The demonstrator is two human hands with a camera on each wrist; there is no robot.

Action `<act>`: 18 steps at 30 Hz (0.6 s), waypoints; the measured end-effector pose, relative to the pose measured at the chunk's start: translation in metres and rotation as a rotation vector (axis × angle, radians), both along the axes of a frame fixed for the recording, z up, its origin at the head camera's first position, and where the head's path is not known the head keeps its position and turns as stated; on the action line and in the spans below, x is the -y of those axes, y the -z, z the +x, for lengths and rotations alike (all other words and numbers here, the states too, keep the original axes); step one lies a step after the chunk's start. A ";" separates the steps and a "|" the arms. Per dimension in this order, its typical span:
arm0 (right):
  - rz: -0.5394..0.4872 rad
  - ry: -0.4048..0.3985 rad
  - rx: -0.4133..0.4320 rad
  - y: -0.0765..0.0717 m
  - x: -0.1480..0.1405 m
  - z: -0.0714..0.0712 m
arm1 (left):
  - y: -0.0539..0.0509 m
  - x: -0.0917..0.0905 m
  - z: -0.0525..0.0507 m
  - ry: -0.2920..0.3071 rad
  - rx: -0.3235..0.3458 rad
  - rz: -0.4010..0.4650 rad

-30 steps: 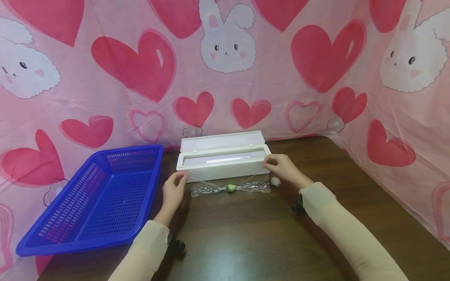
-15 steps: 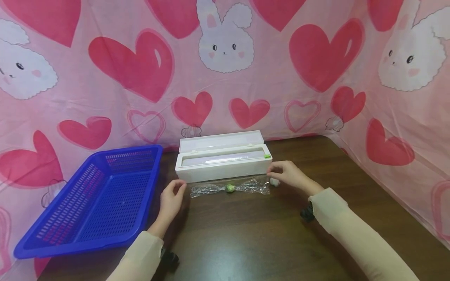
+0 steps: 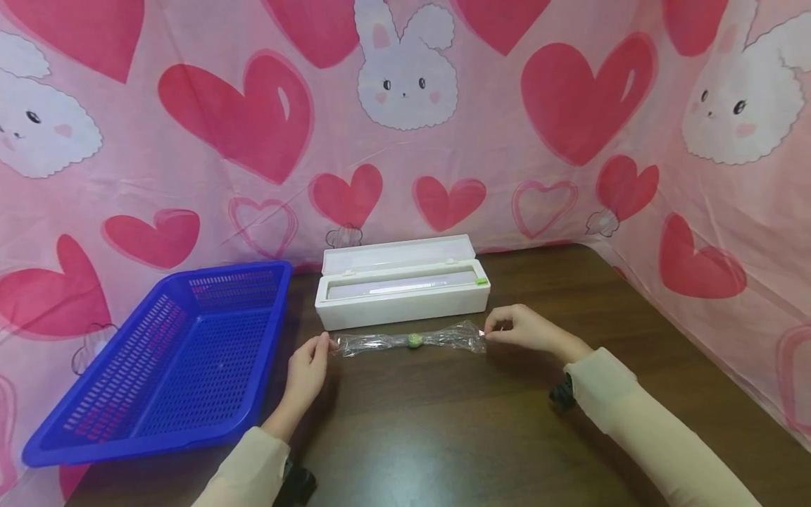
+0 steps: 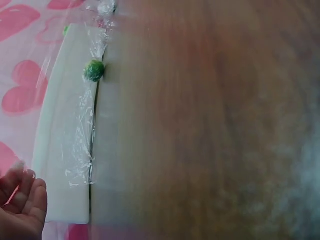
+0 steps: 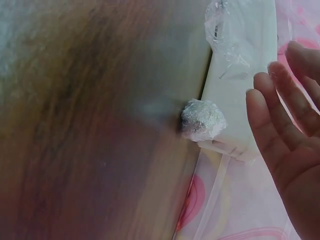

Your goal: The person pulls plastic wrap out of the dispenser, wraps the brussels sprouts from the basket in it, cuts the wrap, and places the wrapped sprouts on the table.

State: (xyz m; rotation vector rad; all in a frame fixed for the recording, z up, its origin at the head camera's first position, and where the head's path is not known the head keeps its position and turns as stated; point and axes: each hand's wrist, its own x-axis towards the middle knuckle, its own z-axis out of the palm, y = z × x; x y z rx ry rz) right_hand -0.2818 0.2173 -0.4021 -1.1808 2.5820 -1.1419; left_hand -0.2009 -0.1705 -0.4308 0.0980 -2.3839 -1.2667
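Observation:
A small round green thing (image 3: 415, 341) lies on the table in front of the white cling film dispenser box (image 3: 405, 308). Clear film surrounds it, and crinkled film tails (image 4: 82, 140) run out to both sides. At the left end, my left hand (image 3: 306, 370) pinches the edge of a sheet of cling film between thumb and fingers. My right hand (image 3: 527, 329) pinches at the right end. The sheet between them is nearly invisible. In the right wrist view, a small film-wrapped ball (image 5: 202, 120) sits by the box's end; the head view hides it behind my right hand.
A blue plastic basket (image 3: 253, 415) stands on the left of the brown wooden table (image 3: 431, 436). The box's lid (image 3: 399, 255) is raised at the back, with a green cutter slider (image 3: 481, 281) at its right end. A pink heart-patterned cloth (image 3: 469, 155) hangs behind.
Both hands have come down and toward me from the box, bringing the film sheet over the green thing. The right hand has uncovered the green slider and now covers the wrapped ball.

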 end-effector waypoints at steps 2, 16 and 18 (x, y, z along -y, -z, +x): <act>-0.010 -0.047 0.004 0.002 0.000 0.000 | 0.001 0.001 0.000 0.009 0.009 -0.026; 0.175 -0.046 0.094 0.008 0.002 0.002 | 0.009 0.002 0.000 0.129 0.111 -0.178; 0.170 -0.054 0.099 0.009 0.002 0.002 | 0.008 0.002 0.000 0.131 0.125 -0.190</act>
